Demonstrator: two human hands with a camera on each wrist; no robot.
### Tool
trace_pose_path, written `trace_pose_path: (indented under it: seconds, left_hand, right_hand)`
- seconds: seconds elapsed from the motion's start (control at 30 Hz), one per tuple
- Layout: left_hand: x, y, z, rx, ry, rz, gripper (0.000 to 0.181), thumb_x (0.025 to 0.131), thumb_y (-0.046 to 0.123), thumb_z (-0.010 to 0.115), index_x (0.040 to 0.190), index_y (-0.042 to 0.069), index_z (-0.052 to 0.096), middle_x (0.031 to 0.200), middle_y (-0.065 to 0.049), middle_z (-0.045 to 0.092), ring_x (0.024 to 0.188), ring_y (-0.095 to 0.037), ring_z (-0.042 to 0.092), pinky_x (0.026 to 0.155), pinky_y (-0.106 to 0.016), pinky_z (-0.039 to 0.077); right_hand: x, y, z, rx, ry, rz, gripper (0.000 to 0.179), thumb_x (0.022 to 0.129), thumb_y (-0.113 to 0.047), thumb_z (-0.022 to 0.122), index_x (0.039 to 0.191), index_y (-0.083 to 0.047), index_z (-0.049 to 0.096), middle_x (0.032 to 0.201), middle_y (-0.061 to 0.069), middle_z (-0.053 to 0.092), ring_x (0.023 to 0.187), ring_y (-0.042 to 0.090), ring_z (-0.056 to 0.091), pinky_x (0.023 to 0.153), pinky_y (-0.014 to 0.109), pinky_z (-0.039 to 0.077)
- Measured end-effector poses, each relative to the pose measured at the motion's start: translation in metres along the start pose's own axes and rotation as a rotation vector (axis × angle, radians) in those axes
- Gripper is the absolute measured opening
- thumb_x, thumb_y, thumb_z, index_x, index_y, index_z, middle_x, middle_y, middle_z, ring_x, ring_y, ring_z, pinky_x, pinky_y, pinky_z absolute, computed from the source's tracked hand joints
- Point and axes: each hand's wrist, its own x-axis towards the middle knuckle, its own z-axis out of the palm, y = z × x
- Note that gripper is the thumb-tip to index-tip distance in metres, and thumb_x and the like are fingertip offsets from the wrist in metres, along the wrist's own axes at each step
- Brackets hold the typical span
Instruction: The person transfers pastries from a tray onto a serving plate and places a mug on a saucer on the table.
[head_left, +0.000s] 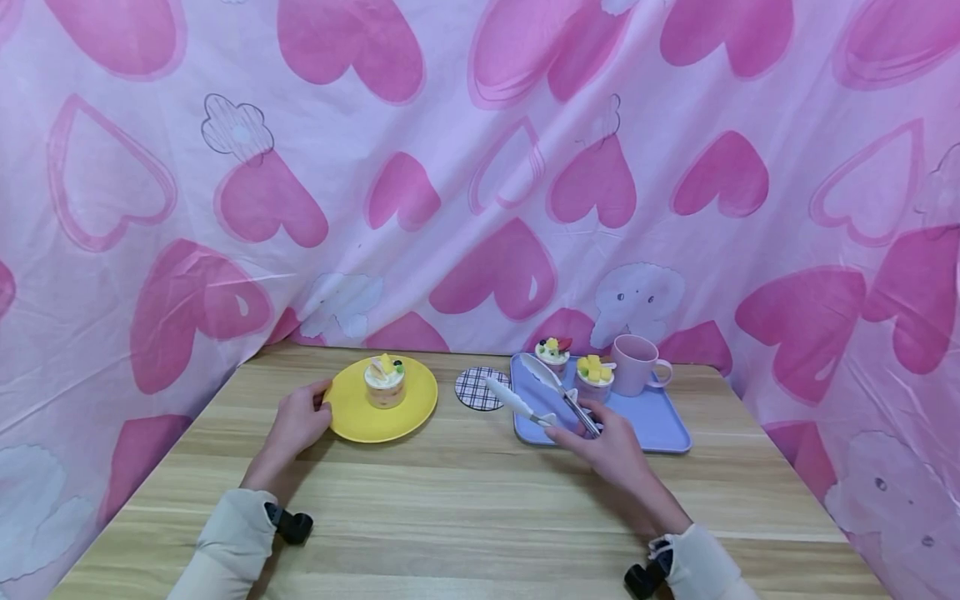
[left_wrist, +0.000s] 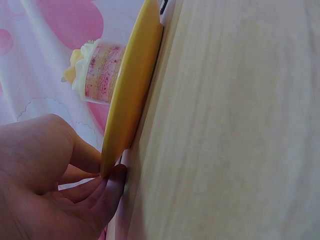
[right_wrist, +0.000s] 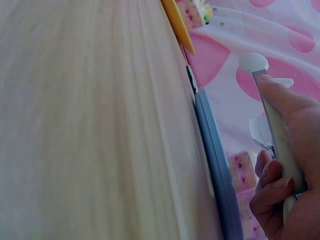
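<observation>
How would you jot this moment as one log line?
left hand: grips yellow plate | right hand: holds tongs above blue tray | plate: one dessert cup | tray: two dessert cups, pink mug

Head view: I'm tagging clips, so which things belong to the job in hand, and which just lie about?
Likely in the job:
tongs in the right grip
yellow plate in the left grip
plated dessert cup
blue tray, front dessert cup, rear dessert cup

Apparently just lying about:
pink mug on the tray
plaid coaster
</observation>
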Motion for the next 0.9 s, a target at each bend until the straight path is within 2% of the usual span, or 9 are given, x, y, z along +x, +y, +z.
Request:
trace_pose_path:
  seconds: [0.2,0.37,0.5,0.73,0.9]
  left_hand:
    - [-0.002,0.001,-0.001,0.009,0.009,0.015,0.055,0.096,0.007,0.048,0.148,-0.009,0.041,0.144,-0.030,0.052,0.128,-0.039,0.056,0.102,-0.051,0.053]
    - [-0.003,0.002,-0.002,0.006,0.019,0.020,0.055,0.096,0.007,0.048,0.148,-0.009,0.041,0.144,-0.030,0.053,0.128,-0.039,0.056,0.102,-0.052,0.052]
    - [-0.003,0.001,-0.002,0.005,0.020,0.018,0.055,0.096,0.007,0.048,0.148,-0.008,0.041,0.143,-0.030,0.053,0.128,-0.039,0.056,0.102,-0.051,0.053]
    - [-0.001,0.000,0.000,0.017,0.016,0.014,0.054,0.096,0.007,0.048,0.148,-0.008,0.041,0.144,-0.030,0.053,0.128,-0.039,0.057,0.102,-0.051,0.053]
    - [0.000,-0.001,0.001,0.015,0.016,0.012,0.054,0.096,0.007,0.048,0.148,-0.009,0.041,0.143,-0.030,0.053,0.128,-0.039,0.057,0.102,-0.051,0.053]
  right_hand:
    - [-0.002,0.007,-0.013,-0.005,-0.005,-0.005,0.083,0.071,-0.070,0.075,0.139,-0.029,0.053,0.087,0.004,0.060,0.071,0.020,0.055,0.049,0.025,0.044]
    - [0.000,0.009,-0.026,-0.024,0.007,-0.005,0.086,0.072,-0.071,0.074,0.142,-0.026,0.052,0.087,0.004,0.060,0.068,0.021,0.055,0.047,0.026,0.045]
    - [0.002,0.011,-0.035,-0.052,0.027,0.004,0.091,0.073,-0.072,0.073,0.145,-0.022,0.049,0.089,0.004,0.060,0.071,0.021,0.056,0.047,0.026,0.045]
    - [0.000,0.025,-0.047,-0.107,0.092,-0.041,0.078,0.075,-0.070,0.073,0.134,-0.021,0.056,0.086,0.002,0.059,0.073,0.021,0.054,0.047,0.026,0.044]
    - [0.002,0.033,-0.056,-0.150,0.127,-0.035,0.078,0.076,-0.070,0.072,0.135,-0.020,0.056,0.088,0.003,0.058,0.081,0.021,0.052,0.049,0.025,0.042]
